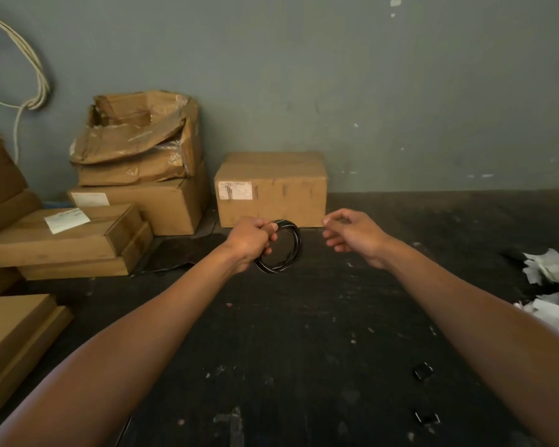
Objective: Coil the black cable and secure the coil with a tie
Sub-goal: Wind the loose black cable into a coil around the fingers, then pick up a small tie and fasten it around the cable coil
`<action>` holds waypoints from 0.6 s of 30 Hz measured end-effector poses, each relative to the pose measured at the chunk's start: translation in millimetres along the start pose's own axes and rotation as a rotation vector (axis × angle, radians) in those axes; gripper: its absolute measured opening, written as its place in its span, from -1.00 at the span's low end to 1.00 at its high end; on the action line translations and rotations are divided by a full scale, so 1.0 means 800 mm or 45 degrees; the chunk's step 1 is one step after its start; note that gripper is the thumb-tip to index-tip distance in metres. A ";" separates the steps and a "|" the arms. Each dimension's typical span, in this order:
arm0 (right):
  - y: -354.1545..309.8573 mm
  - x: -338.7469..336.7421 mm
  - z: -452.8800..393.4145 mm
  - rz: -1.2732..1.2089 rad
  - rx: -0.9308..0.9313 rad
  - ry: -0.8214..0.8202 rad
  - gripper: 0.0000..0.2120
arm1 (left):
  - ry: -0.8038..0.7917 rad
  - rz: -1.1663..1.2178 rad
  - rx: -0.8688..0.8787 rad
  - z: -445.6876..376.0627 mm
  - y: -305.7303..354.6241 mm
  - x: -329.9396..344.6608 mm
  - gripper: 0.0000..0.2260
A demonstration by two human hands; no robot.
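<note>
One coiled black cable (283, 246) in left grip (250, 241); right grip (352, 235) loose; labels unreadable.

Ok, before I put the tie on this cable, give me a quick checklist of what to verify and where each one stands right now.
1. Cable wound into a coil: ok, the black cable coil forms a neat round loop.
2. Coil held firmly: ok, the left hand has its grip closed round one side of the loop.
3. Right hand free to work: ok, the right hand is apart from the coil, fingers loosely curled.
4. Tie in hand: cannot tell, thumb and forefinger are close together but nothing is clearly visible between them.
5. Loose cable end tucked in: cannot tell, no end shows.
6. Coil clear of the cardboard box: ok, nothing else touches it.
</note>
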State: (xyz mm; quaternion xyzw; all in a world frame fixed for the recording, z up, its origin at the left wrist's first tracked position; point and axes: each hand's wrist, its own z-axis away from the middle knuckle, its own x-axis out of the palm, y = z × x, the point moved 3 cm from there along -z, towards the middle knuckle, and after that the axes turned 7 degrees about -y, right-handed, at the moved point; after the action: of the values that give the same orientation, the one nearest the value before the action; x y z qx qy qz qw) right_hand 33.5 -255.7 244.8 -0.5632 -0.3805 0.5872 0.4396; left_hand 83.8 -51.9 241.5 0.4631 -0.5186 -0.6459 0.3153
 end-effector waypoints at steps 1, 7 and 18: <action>0.011 -0.004 0.005 0.027 0.009 0.037 -0.80 | 0.003 -0.012 -0.022 0.001 -0.006 0.003 -0.76; 0.134 -0.021 0.034 0.325 0.227 0.094 -0.91 | -0.004 -0.006 -0.145 0.009 -0.043 0.027 -0.81; 0.345 -0.050 0.141 0.869 0.922 0.013 -0.43 | -0.159 0.070 -0.294 0.033 -0.105 0.078 -0.73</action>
State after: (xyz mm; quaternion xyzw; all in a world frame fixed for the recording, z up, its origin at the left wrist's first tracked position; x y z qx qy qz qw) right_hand -103.6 -377.1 6.6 -0.4695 0.0560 0.7894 0.3916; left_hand 42.8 -75.1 145.0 0.3683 -0.4718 -0.7201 0.3512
